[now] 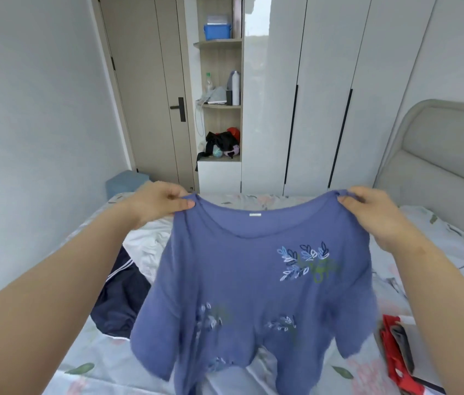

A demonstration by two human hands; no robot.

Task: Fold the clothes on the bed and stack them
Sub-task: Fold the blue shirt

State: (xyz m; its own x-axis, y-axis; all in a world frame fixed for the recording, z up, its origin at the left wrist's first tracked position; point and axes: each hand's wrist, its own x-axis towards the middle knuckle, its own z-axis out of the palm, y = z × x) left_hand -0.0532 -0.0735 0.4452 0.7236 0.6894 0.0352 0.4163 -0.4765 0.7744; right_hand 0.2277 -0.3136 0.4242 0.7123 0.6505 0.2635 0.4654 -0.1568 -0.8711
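On the floral-print bed (82,352), a pile of red and grey clothes (396,363) lies at the near right and a navy garment with white stripes (119,303) at the left. The blue knitted top with embroidered leaves (253,280) hangs above the bed, hiding its middle. The left hand (156,203) closes its grip on one shoulder, the right hand (373,212) on the other. Beyond, a wooden shelf niche (219,106) holds a blue plastic box (216,31) and bottles (235,88).

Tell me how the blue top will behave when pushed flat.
Probably floppy: the blue top sags between the left hand and right hand. Likely light: pinches at its shoulders carry it. Its rumpled hem suggests bunching, not sliding.
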